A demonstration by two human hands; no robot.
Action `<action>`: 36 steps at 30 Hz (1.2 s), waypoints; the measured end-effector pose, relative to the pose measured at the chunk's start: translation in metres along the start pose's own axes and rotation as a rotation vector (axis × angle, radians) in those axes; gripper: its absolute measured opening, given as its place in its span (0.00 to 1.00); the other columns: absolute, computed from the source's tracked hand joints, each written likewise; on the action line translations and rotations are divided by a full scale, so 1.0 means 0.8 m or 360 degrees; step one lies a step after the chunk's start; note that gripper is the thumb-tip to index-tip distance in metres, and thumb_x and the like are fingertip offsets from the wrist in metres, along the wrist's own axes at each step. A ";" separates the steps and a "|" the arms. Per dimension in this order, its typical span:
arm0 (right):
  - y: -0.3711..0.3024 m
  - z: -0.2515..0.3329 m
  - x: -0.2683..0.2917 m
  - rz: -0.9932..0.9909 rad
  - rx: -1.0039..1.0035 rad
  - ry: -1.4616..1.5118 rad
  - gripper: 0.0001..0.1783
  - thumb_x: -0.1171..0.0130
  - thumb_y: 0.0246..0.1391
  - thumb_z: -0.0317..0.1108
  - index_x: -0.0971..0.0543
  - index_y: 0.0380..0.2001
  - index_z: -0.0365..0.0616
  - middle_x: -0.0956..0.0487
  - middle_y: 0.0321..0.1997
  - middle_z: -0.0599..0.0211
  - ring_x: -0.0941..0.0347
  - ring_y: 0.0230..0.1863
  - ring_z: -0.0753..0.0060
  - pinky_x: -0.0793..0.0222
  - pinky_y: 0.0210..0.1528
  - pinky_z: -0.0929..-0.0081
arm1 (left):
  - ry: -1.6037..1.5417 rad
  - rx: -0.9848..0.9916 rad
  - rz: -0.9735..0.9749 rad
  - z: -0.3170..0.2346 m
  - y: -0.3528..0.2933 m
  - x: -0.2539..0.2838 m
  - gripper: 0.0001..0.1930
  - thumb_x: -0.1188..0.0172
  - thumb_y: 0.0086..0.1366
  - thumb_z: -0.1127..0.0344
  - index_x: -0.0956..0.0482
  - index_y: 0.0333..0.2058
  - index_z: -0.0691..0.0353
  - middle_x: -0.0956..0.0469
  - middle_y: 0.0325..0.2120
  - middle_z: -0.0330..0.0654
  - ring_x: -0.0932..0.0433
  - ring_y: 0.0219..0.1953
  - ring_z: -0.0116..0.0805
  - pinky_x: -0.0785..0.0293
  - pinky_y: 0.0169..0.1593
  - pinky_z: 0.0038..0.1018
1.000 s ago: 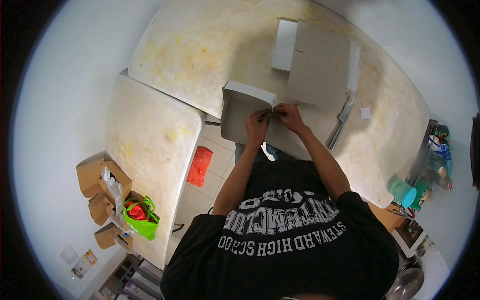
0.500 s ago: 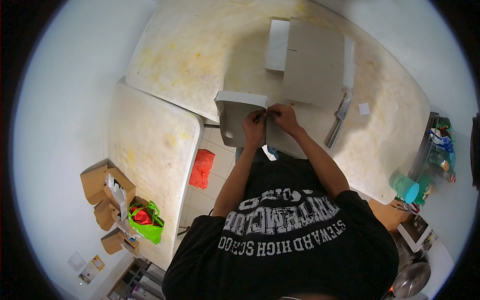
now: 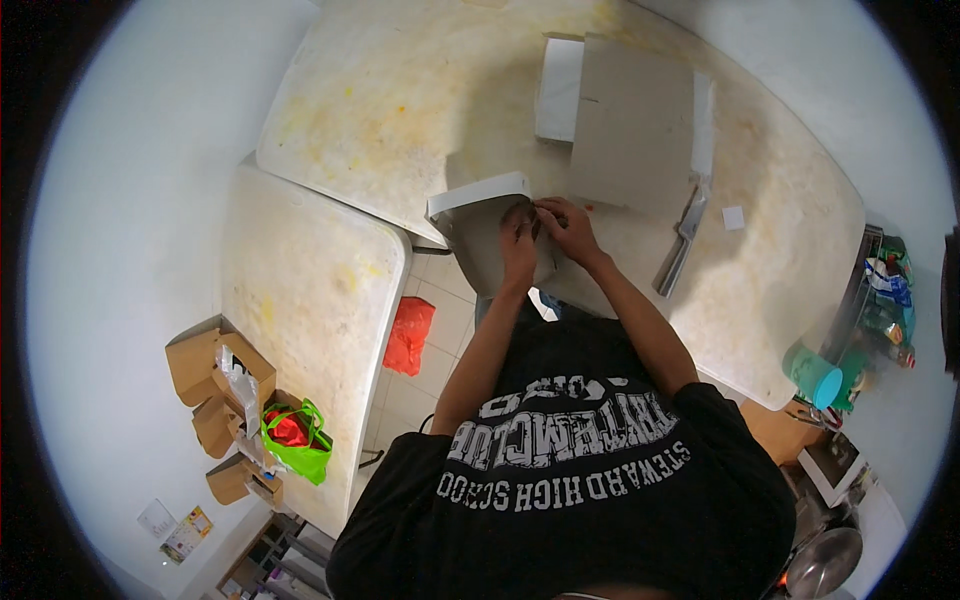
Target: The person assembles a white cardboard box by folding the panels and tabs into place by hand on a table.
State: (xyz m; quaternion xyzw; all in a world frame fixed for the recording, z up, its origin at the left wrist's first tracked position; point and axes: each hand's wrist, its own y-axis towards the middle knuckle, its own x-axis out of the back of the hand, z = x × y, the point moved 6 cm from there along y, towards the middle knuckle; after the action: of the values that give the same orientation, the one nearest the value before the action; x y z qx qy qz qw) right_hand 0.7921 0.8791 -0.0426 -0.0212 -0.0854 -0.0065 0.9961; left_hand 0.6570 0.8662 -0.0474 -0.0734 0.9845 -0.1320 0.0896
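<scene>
Grey cardboard box, fingers at right corner

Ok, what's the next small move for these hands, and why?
I'd probably pinch the far right corner of the cardboard box firmly together. The left hand is over its grey inside, the right hand is at that corner, and the white far wall stands up beside it. The hands hide whether the corner is fastened.

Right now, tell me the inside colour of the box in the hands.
The cardboard box is plain greyish-brown inside, showing best in the head view.
</scene>
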 end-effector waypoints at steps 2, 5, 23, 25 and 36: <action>0.001 0.011 0.012 -0.0009 0.0013 -0.0234 0.17 0.37 0.55 0.40 0.18 0.45 0.41 0.18 0.46 0.57 0.20 0.45 0.57 0.26 0.48 0.65 | -0.0211 0.0087 -0.0006 -0.003 0.005 -0.003 0.15 0.48 0.68 0.72 0.25 0.51 0.69 0.20 0.45 0.48 0.22 0.48 0.41 0.27 0.55 0.32; 0.001 0.002 0.019 -0.0121 -0.0015 -0.0513 0.18 0.36 0.52 0.39 0.18 0.44 0.40 0.17 0.43 0.55 0.19 0.43 0.57 0.26 0.47 0.65 | 0.0541 -0.0154 0.0271 -0.022 0.018 -0.012 0.16 0.47 0.65 0.72 0.24 0.51 0.67 0.19 0.44 0.50 0.20 0.47 0.46 0.27 0.54 0.37; 0.011 0.002 0.007 -0.0226 0.0080 -0.0685 0.13 0.38 0.48 0.36 0.16 0.36 0.40 0.18 0.34 0.50 0.19 0.35 0.48 0.25 0.39 0.58 | 0.1330 -0.0466 0.0230 0.016 0.038 0.000 0.16 0.43 0.61 0.66 0.22 0.48 0.62 0.21 0.43 0.57 0.24 0.47 0.60 0.28 0.52 0.46; 0.011 0.001 0.005 -0.0221 0.0092 -0.0702 0.13 0.38 0.48 0.35 0.17 0.35 0.39 0.18 0.34 0.50 0.19 0.35 0.48 0.25 0.38 0.57 | 0.1249 -0.0322 0.0309 0.022 0.036 0.002 0.20 0.39 0.61 0.63 0.25 0.52 0.61 0.25 0.51 0.58 0.28 0.55 0.59 0.34 0.60 0.45; 0.009 0.009 0.004 -0.0296 -0.0014 -0.0918 0.09 0.36 0.46 0.36 0.17 0.30 0.43 0.18 0.32 0.55 0.20 0.35 0.51 0.26 0.38 0.59 | 0.1364 -0.0356 0.0276 0.022 0.042 0.011 0.21 0.43 0.65 0.59 0.27 0.54 0.63 0.26 0.52 0.59 0.29 0.54 0.61 0.34 0.59 0.48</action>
State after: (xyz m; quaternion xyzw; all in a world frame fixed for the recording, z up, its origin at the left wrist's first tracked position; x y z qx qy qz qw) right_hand 0.7944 0.8863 -0.0348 -0.0184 -0.3664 -0.0917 0.9258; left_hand 0.6481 0.8924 -0.0743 0.0615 0.9434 -0.0352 -0.3240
